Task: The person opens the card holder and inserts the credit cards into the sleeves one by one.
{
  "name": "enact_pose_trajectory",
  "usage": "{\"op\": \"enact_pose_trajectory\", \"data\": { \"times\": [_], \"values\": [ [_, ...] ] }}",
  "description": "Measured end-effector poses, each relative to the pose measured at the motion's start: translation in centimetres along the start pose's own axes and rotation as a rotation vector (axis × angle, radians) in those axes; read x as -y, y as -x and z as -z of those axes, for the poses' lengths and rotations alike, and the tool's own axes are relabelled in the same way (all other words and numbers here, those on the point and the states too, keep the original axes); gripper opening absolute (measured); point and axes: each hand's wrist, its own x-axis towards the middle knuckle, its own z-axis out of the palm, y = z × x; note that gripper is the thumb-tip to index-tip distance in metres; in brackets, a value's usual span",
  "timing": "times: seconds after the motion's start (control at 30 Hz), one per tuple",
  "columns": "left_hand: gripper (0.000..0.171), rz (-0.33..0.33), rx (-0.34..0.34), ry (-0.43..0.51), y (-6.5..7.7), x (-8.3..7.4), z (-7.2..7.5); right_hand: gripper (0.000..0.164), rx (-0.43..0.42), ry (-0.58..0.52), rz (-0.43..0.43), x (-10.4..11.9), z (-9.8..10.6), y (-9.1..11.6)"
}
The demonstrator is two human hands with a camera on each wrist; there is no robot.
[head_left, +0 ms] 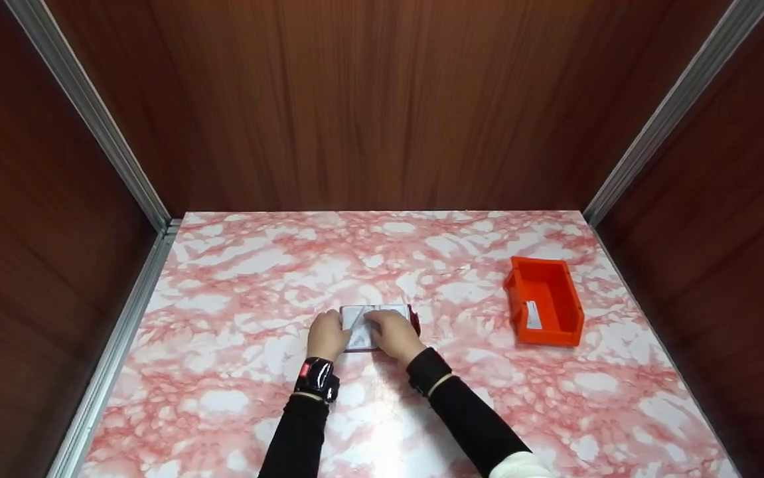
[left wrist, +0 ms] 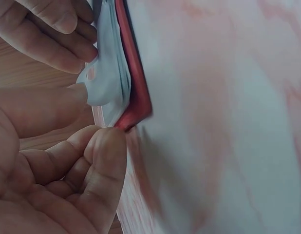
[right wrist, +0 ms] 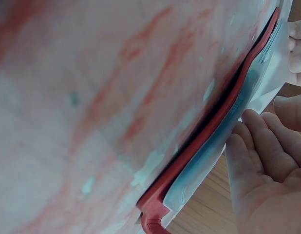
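The booklet (head_left: pixel 358 341) lay left of the bin (head_left: pixel 547 338), its long axis left to right. The left hand (head_left: pixel 326 337) gripped its left end; the right hand (head_left: pixel 398 334) touched its right half, pinching or not unclear.

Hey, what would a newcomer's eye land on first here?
Probably the bright orange bin, standing on the right side of the pink-and-white tabletop. Next might come the left hand and right hand, working at a red-edged booklet near the tabletop's middle.
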Motion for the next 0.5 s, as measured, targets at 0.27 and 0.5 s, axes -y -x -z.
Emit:
{"op": "enact_pose_trajectory", "data": {
  "times": [0.27, 0.5],
  "values": [
    [0.018, 0.01, 0.035, -0.027, 0.06, 0.13, -0.28, 0.027, -0.007, 0.011, 0.014, -0.01, -0.07, -0.01],
    [0.018, 0.017, 0.046, -0.047, -0.01, -0.14, -0.35, 0.027, -0.013, 0.016, 0.022, 0.02, 0.04, 0.05]
  ]
}}
